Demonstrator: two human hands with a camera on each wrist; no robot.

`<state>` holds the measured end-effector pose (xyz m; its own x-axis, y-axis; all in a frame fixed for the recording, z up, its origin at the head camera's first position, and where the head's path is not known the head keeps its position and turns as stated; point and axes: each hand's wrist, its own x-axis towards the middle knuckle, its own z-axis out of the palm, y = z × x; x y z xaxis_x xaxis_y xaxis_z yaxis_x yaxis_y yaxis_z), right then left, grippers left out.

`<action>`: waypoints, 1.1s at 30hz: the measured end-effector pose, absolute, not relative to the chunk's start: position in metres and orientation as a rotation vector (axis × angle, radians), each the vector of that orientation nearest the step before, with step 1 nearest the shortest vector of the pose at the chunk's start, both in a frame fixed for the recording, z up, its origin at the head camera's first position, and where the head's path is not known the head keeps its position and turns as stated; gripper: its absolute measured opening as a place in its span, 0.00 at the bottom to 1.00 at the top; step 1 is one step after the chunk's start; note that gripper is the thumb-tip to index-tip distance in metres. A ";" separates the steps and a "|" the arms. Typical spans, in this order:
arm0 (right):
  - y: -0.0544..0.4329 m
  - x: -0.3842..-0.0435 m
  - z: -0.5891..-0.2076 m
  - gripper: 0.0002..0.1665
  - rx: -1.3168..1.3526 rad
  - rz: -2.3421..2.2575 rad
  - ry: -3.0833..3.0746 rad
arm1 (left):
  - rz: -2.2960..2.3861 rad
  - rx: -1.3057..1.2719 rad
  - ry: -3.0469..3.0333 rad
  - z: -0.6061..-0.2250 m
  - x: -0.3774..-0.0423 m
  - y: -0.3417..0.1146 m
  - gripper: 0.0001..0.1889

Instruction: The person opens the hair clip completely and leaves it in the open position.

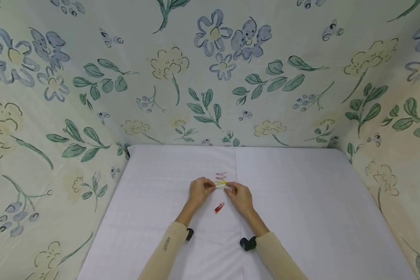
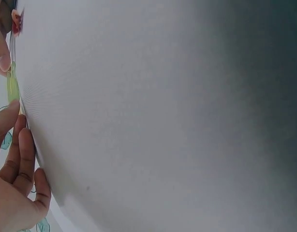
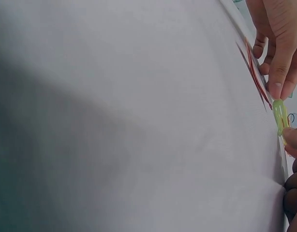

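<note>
My left hand (image 1: 200,191) and right hand (image 1: 240,197) face each other near the middle of the white table. Between them, low over the cloth, is a slim yellow-green clip (image 3: 278,116) shaped like a long loop. Left thumb and fingers (image 3: 279,84) pinch one end; the right thumb and finger (image 2: 1,55) pinch the other. Just beyond lie a bright yellow clip (image 1: 221,182) and two thin reddish pieces (image 1: 221,175), too small to make out. Closer to me lies a red clip (image 1: 219,207), apart from both hands.
White cloth covers the table (image 1: 294,194). Flower-patterned fabric (image 1: 213,97) rises behind its back edge and along both sides. A black wrist camera (image 1: 248,244) sits at the right cuff; another (image 1: 189,234) is at the left cuff.
</note>
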<state>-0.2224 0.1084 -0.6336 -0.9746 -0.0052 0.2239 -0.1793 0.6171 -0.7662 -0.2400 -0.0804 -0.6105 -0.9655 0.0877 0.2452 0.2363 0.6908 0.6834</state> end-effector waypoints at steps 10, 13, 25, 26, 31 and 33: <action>0.109 -0.222 -0.634 0.14 0.137 1.319 -2.632 | -1.150 -0.237 -2.723 -0.611 -0.239 -0.082 0.04; 0.110 -0.222 -0.635 0.13 0.131 1.341 -2.617 | -1.176 -0.240 -2.720 -0.610 -0.236 -0.084 0.04; 0.125 -0.208 -0.629 0.14 0.299 1.633 -2.576 | -1.381 -0.211 -2.706 -0.604 -0.213 -0.096 0.05; 0.127 -0.207 -0.628 0.14 0.304 1.648 -2.585 | -1.395 -0.212 -2.705 -0.603 -0.211 -0.096 0.05; 0.133 -0.202 -0.626 0.13 0.361 1.690 -2.619 | -1.446 -0.218 -2.700 -0.602 -0.201 -0.099 0.06; 0.136 -0.201 -0.625 0.12 0.394 1.696 -2.637 | -1.444 -0.239 -2.692 -0.602 -0.198 -0.100 0.06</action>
